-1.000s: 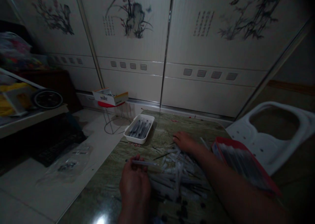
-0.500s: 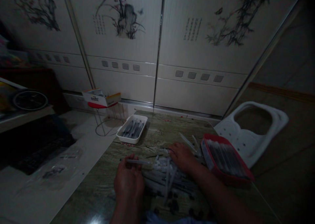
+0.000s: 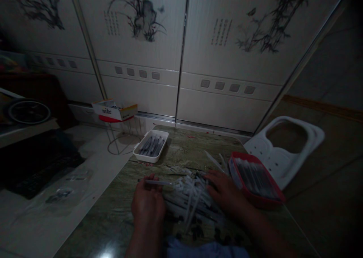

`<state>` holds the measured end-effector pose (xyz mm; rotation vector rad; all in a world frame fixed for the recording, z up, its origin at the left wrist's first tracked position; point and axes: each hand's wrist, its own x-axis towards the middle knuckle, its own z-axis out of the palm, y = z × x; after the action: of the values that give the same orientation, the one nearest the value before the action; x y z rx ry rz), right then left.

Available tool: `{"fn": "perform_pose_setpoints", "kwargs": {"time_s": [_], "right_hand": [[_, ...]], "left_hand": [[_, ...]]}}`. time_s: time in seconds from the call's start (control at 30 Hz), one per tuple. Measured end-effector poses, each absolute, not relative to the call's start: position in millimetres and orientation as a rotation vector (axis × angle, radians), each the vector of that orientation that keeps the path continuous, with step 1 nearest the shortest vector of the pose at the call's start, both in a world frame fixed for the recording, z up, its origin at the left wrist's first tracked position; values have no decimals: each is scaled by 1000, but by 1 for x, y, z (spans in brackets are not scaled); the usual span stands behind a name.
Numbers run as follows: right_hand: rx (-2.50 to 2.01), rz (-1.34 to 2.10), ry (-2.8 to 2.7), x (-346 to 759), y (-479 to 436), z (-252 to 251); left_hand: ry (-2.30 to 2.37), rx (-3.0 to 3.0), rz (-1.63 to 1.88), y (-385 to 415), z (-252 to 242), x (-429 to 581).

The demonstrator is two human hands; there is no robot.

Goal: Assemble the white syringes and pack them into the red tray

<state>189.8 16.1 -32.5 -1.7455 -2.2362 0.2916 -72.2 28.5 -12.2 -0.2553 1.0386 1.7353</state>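
Note:
My left hand (image 3: 148, 204) is closed round a thin clear pen tube (image 3: 159, 182) that sticks out to the right, over the near left part of a low greenish table (image 3: 187, 148). Beside it lies a pile of clear pen tubes (image 3: 189, 198). My right hand (image 3: 224, 191) rests palm down on the right side of that pile, fingers curled into the tubes. What it holds, if anything, is hidden. A white tray (image 3: 151, 145) with several dark pens stands at the far left of the table. A red tray (image 3: 255, 179) of tubes sits just right of my right hand.
Painted sliding cupboard doors (image 3: 181, 50) stand behind the table. A white plastic seat (image 3: 286, 148) leans on the floor at right. A small printed box (image 3: 114, 110) sits on a wire stool at left. Clear bags (image 3: 61, 191) lie on the pale floor.
My right hand has pulled back from the far side of the pile to its near right side, beside the red tray. The left hand keeps its tube. The view has swung slightly.

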Motion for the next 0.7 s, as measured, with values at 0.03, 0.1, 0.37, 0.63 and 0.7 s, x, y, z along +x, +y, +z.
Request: {"fn": "perform_pose_setpoints", "kwargs": {"time_s": [0.03,0.1,0.37,0.63,0.7], "right_hand": [[-1737,289,-2228,193,15,-33],[-1717,257,-2215,195,12,-31],[-1347,283,-2473,153,-16,-3],[-1320,369,-2531,128,-36,1],[-1345,308,-2519,129,-38,0]], "left_hand": [[1041,-255,1735,29,-12,-72],[1046,-253,1733,29,-11,-72],[1032,-257,1723,28,-9,-72],[1047,-253,1741,30,-11,-71],[1046,-258,1738,31,-11,-71]]}}
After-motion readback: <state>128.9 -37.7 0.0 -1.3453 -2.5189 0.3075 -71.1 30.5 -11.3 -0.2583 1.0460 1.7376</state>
